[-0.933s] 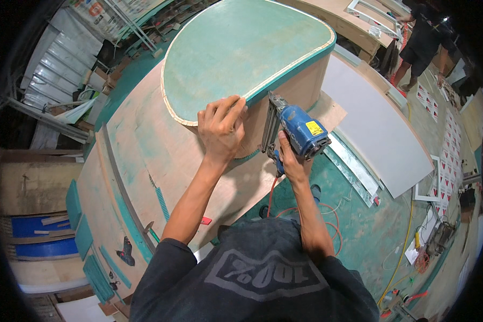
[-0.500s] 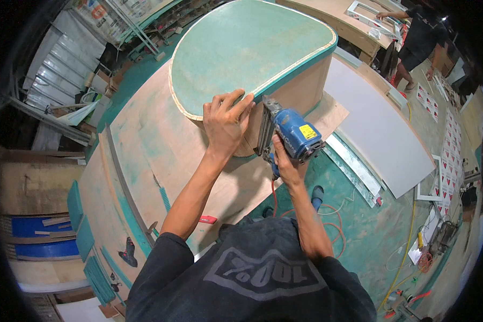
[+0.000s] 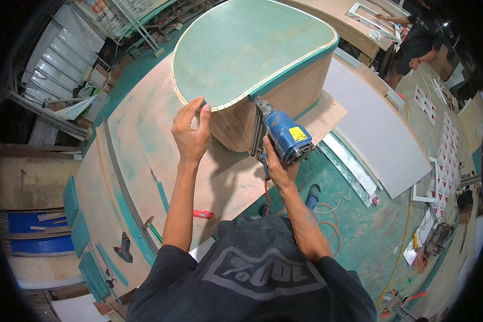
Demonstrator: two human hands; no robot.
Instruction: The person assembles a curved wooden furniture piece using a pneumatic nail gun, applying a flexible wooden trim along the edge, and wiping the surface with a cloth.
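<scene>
Nailer (image 3: 287, 134) blue, yel. label (image 3: 297, 134); box top (image 3: 257, 51) grn.

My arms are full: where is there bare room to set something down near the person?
Bare: the middle of the green-topped box, inside its pale rim, and the plywood between box and dark strip, beyond the ribbed green strip. Crowded: the box's near edge, with the left hand and blue nail gun, and the plywood's lower left, with hammer and drill.
</scene>
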